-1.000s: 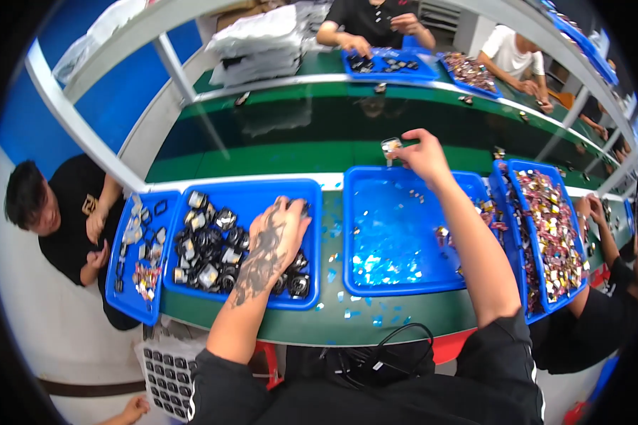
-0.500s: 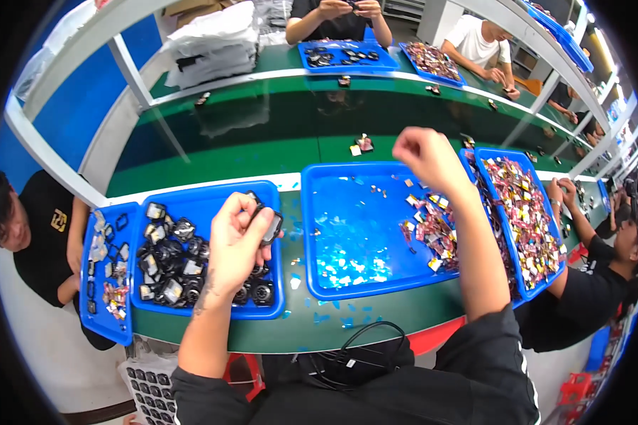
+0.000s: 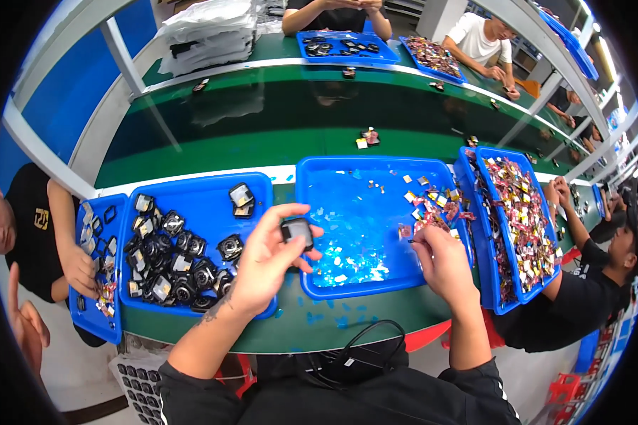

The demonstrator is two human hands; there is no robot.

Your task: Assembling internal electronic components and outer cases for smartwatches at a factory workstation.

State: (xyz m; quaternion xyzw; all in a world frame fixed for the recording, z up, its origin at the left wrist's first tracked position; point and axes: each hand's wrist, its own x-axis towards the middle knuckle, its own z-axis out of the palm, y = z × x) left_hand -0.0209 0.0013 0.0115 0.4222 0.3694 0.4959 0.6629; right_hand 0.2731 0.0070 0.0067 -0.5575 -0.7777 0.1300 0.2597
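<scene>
My left hand (image 3: 262, 269) is closed around a small black device housing (image 3: 298, 230) with a grey square face, held between the two middle trays. My right hand (image 3: 443, 262) pinches at a small pinkish circuit part (image 3: 405, 231) by the left side of a loose pile of circuit parts (image 3: 432, 209). This pile lies in the right half of a blue tray (image 3: 337, 191), with bluish film scraps scattered on its floor. Left of it, another blue tray (image 3: 213, 205) holds several black housings (image 3: 184, 283); two lie apart near its far edge.
Stacked blue trays full of circuit parts (image 3: 521, 219) stand at the right. A narrow blue tray (image 3: 92, 322) with frames and parts is at the far left. Behind runs a green belt (image 3: 262, 134) carrying a few assemblies (image 3: 368, 138). Co-workers sit around; a raised hand (image 3: 28, 326) shows at lower left.
My right hand has come down from above the far tray edge to the pile. My left hand has moved right with the housing, its grey face now showing. A person's hand has appeared at lower left.
</scene>
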